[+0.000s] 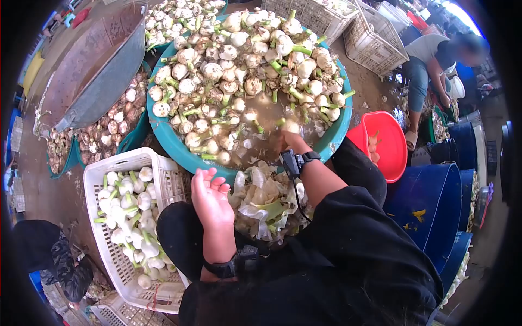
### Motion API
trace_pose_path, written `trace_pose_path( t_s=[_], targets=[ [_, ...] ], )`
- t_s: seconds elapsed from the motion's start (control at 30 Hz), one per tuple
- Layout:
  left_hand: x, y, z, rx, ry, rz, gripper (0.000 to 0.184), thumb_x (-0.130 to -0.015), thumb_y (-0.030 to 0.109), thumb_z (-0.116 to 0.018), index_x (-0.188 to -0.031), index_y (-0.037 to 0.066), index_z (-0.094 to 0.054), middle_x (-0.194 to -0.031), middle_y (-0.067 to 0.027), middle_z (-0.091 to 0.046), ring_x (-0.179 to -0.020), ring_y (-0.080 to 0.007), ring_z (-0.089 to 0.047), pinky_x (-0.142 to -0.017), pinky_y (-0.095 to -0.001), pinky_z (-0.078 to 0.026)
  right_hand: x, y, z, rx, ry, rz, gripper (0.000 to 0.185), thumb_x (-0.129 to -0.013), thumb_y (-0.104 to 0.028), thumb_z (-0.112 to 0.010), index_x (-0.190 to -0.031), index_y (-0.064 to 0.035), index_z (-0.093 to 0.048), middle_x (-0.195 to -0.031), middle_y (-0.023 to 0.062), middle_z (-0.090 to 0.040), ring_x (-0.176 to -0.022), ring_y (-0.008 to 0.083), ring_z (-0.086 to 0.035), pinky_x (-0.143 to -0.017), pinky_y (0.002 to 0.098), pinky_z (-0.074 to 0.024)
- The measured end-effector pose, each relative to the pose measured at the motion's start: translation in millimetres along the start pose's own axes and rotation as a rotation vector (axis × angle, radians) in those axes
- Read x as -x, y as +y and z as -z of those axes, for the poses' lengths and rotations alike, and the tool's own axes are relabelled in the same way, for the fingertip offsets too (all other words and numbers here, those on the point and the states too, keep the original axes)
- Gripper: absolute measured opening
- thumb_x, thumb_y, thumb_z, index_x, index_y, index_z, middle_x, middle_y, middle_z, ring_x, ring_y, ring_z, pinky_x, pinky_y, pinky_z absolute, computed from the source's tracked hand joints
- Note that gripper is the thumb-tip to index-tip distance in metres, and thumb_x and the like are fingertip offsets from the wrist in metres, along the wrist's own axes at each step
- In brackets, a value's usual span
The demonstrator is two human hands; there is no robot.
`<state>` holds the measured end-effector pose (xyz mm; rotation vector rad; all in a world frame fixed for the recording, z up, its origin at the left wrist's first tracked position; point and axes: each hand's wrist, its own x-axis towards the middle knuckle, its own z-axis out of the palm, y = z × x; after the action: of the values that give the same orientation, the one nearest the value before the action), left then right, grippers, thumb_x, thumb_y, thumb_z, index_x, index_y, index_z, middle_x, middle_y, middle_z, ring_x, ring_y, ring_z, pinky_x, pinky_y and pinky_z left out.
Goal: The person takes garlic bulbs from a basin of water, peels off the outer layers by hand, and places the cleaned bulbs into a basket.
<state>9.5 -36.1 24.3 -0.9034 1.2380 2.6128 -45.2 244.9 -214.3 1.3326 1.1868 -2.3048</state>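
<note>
My left hand [211, 200] is palm up beside the tub's near rim, fingers loosely curled and apart, with nothing in it. Over the muddy water my right hand [289, 142] reaches into the large green tub [163, 130]. A garlic bulb [291, 126] with a short cut stem is at its fingertips, apparently gripped; the fingers are blurred and partly hidden. Heaped in the tub are many soil-stained garlic bulbs [228, 70]. Peeled outer skins [263, 204] lie piled between my knees. Cleaner white garlic bulbs [133, 212] fill the white plastic crate [103, 255] to my left.
A red bucket [389, 141] stands right of the tub, near blue barrels [427, 195]. At left, a metal wheelbarrow tray [103, 76] leans over tubs of unpeeled garlic [114, 125]. White crates [375, 43] stand behind. One person [435, 65] bends at upper right, another [49, 255] at lower left.
</note>
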Motion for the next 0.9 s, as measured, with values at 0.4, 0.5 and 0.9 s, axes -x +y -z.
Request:
trace_pose_path(
  t_s=[0.4,0.5,0.9],
  targets=[
    [-5.1,-39.5,-14.0,-0.458,-0.31,0.153,0.031,-0.081,0.031,-0.061,-0.095,0.004,-0.059,-0.076,0.0012,-0.058,-0.066,-0.0051,-0.052,-0.057,-0.0193,-0.041,262.0,10.6,-76.4,1.699,-0.404,1.283,0.009,-0.073,-0.011,-0.05,-0.07,-0.0028,-0.054,-0.067,0.0138,-0.056,-0.068,0.0288,-0.06,-0.061,0.0378,-0.0491],
    [-1.2,-36.6,-16.0,-0.499,-0.325,0.186,0.028,-0.08,0.027,-0.061,-0.096,0.004,-0.059,-0.076,0.0011,-0.058,-0.065,-0.0048,-0.053,-0.054,-0.0183,-0.039,267.8,13.4,-77.8,1.745,-0.342,1.275,0.008,-0.068,-0.011,-0.053,-0.067,-0.0028,-0.055,-0.064,0.0104,-0.057,-0.058,0.0273,-0.06,-0.049,0.0351,-0.0495],
    [3.6,-14.6,-13.4,-0.835,-0.693,0.153,0.049,-0.073,0.003,-0.059,-0.121,0.0,-0.046,-0.112,-0.011,-0.053,-0.097,-0.0144,-0.051,-0.081,-0.0277,-0.043,255.1,3.2,-68.7,0.94,-0.252,0.859,0.029,-0.084,-0.023,-0.056,-0.075,0.0043,-0.059,-0.056,0.004,-0.055,-0.051,0.0134,-0.052,-0.051,0.0338,-0.0402]
  ],
)
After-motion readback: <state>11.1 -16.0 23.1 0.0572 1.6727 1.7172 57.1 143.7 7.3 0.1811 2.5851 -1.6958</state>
